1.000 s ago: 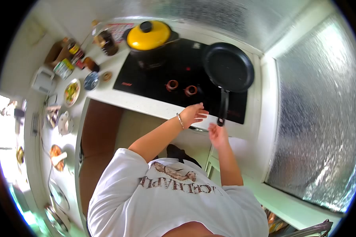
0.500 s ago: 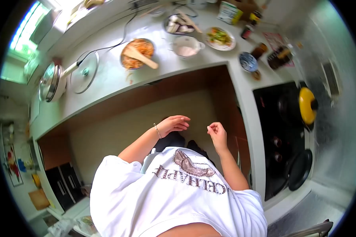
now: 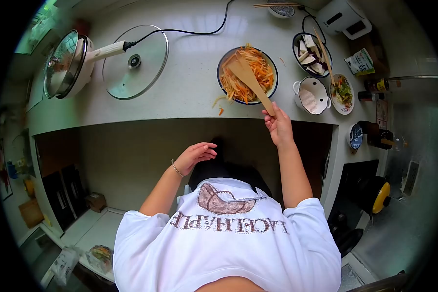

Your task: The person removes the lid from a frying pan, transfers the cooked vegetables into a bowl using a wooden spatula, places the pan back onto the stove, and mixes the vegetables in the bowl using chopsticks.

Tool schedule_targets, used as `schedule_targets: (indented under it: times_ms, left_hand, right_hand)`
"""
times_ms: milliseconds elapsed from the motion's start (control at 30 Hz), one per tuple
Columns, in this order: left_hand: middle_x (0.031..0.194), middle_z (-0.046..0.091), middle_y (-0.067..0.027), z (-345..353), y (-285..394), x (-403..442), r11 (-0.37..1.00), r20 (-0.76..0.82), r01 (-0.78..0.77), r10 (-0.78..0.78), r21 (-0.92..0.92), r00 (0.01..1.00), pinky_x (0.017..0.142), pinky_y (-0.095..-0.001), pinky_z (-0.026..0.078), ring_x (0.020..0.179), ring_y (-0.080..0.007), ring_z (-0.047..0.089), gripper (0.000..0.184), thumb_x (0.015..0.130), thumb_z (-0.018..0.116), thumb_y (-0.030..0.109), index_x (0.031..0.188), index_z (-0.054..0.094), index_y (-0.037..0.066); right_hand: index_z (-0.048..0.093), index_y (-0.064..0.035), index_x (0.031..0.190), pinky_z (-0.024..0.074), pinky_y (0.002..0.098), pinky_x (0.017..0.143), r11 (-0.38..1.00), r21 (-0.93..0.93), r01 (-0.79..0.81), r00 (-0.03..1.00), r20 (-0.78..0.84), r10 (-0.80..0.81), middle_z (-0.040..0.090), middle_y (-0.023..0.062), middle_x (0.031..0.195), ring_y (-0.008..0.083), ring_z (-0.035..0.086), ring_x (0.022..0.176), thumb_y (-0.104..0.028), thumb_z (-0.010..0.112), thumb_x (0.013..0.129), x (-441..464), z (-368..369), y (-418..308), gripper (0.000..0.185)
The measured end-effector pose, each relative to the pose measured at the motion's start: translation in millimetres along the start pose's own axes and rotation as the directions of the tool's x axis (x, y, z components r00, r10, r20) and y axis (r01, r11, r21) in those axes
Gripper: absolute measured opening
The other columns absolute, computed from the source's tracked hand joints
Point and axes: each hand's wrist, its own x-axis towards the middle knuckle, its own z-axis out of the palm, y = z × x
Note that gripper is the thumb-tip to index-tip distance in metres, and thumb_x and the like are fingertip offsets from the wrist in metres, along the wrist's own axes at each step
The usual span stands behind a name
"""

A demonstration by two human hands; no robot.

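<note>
My right hand (image 3: 279, 127) pinches the handle end of a wooden spatula (image 3: 248, 78). The spatula's blade lies on orange and pale shreds (image 3: 260, 65) in a blue-rimmed bowl (image 3: 276, 78) on the white counter (image 3: 190, 104). A few shreds lie beside the bowl. My left hand (image 3: 197, 155), with a bracelet at the wrist, hangs in front of the counter edge, holding nothing, its fingers extended. To the right of the bowl are a white pot (image 3: 309, 95) with pale powder and a dark-rimmed bowl (image 3: 295, 48) of dark and white pieces.
A glass lid (image 3: 131, 80) and a white-handled electric pan (image 3: 85, 65) with a cord stand at left. At right are a plate of vegetables (image 3: 343, 95), bottles, a blue patterned bowl (image 3: 355, 136), and a stove with a yellow-lidded pot (image 3: 378, 194) and a black frying pan (image 3: 350, 242).
The view has turned from the stove to the counter. My right hand, earlier near the frying pan's handle, has reached the spatula and taken hold of its end. My left hand remains empty.
</note>
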Motion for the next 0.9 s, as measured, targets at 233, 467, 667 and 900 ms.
schedule_targets:
  times_ms: [233,467,667,900]
  left_hand:
    - [0.098,0.061,-0.0077,-11,17,7,0.993,-0.037,-0.094,0.091,-0.075,0.995,0.087,-0.0292,0.044,0.095,-0.0163,0.057,0.032,0.092,0.045,0.024,0.115,0.052,0.002]
    - [0.093,0.061,-0.0093,2,42,10,0.86,-0.198,-0.494,0.466,-0.127,0.862,0.087,-0.0323,0.045,0.09,-0.0192,0.059,0.034,0.091,0.044,0.022,0.113,0.051,-0.003]
    - [0.096,0.06,-0.0065,12,80,25,0.781,-0.37,-0.624,0.582,0.007,0.725,0.085,-0.03,0.044,0.094,-0.0173,0.058,0.031,0.091,0.044,0.022,0.113,0.053,0.003]
    - [0.096,0.06,-0.0057,42,83,43,0.771,-0.444,-0.628,0.601,0.106,0.664,0.084,-0.0285,0.044,0.093,-0.0159,0.058,0.03,0.092,0.042,0.021,0.113,0.053,0.003]
  right_hand:
    - [0.053,-0.0067,0.084,0.0306,0.0145,0.043,0.976,-0.197,0.09,0.996,0.034,-0.085,0.05,-0.0026,0.064,0.003,0.042,0.051,-0.023,0.059,0.086,-2,19,-30,0.018]
    - [0.059,0.0022,0.096,0.0413,0.0206,0.053,0.45,-0.702,0.552,0.765,0.212,-0.608,0.057,0.0033,0.072,0.0089,0.052,0.06,-0.01,0.056,0.087,-48,21,-65,0.016]
    - [0.06,0.0009,0.096,0.0411,0.0251,0.053,0.061,-0.768,0.638,0.632,0.477,-0.611,0.056,0.0089,0.071,0.0161,0.051,0.057,-0.004,0.059,0.082,-54,8,-86,0.014]
    - [0.061,0.0004,0.097,0.0441,0.0286,0.055,-0.084,-0.67,0.737,0.487,0.614,-0.622,0.057,0.012,0.074,0.0232,0.055,0.062,0.0,0.061,0.078,-52,4,-89,0.019]
